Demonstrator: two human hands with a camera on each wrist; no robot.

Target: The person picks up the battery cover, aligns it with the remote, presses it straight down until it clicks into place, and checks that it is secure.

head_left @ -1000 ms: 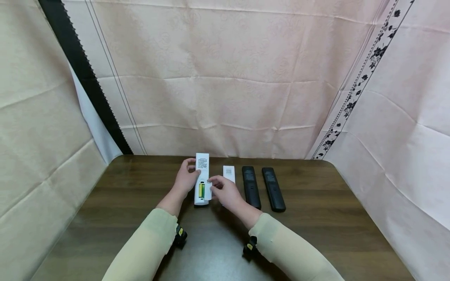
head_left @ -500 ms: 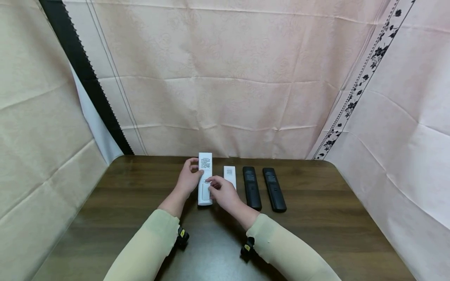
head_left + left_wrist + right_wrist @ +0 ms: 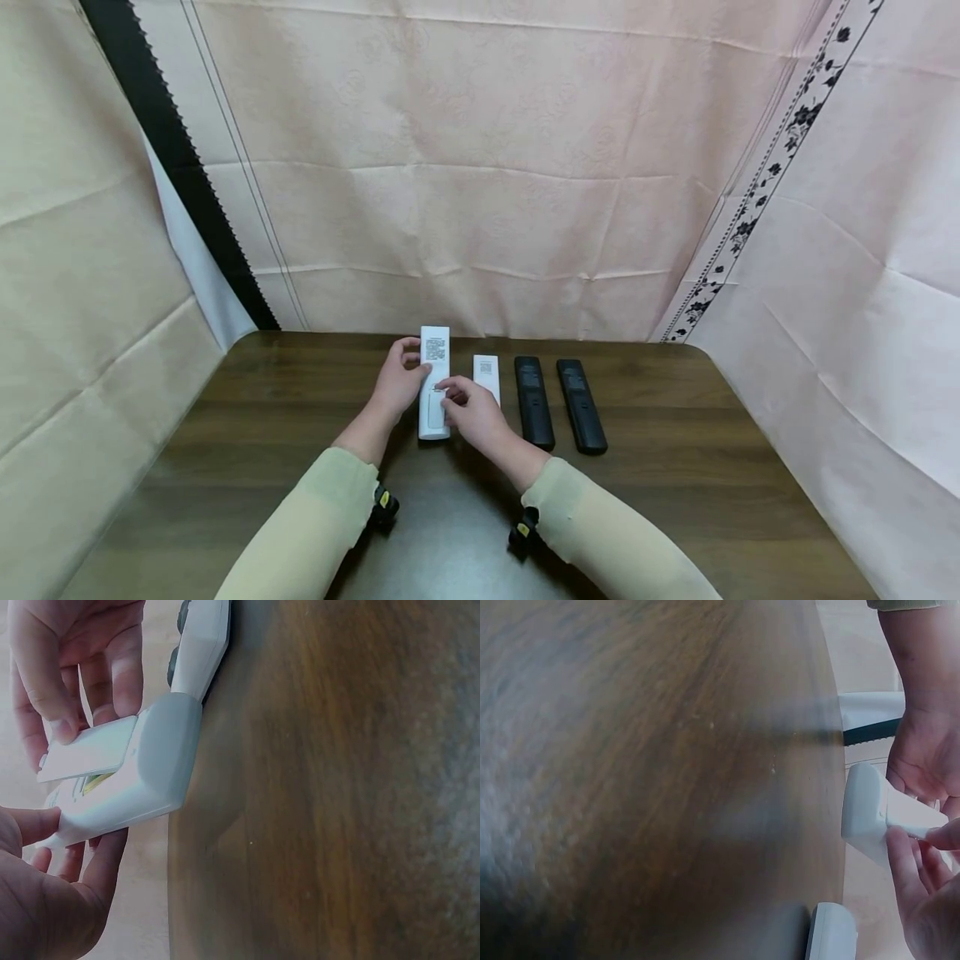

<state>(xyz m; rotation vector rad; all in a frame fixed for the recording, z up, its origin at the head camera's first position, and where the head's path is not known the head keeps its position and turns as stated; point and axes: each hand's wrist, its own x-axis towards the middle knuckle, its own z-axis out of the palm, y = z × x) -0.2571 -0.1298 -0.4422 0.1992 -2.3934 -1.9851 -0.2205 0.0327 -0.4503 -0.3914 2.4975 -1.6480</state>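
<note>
My left hand (image 3: 397,382) grips a white remote control (image 3: 435,346) by its left side, back face up, with a printed label at the far end. Between my right hand's thumb and fingers (image 3: 474,414) is the white battery cover (image 3: 90,750), which lies over the battery compartment at the near end. In the left wrist view the cover sits slightly tilted, and a yellow-green battery (image 3: 96,782) shows through the gap beneath it. The right wrist view catches the rounded end of the remote, with the compartment mostly hidden by fingers.
On the brown wooden table (image 3: 300,400), a second white remote (image 3: 487,371) lies right of the held one, partly behind my right hand. Two black remotes (image 3: 534,404) lie farther right. A pale cloth (image 3: 465,208) hangs behind the table.
A second ago the cover was off to the right, leaving a battery exposed. My right hand has brought it left over the compartment. In the last half second little has moved.
</note>
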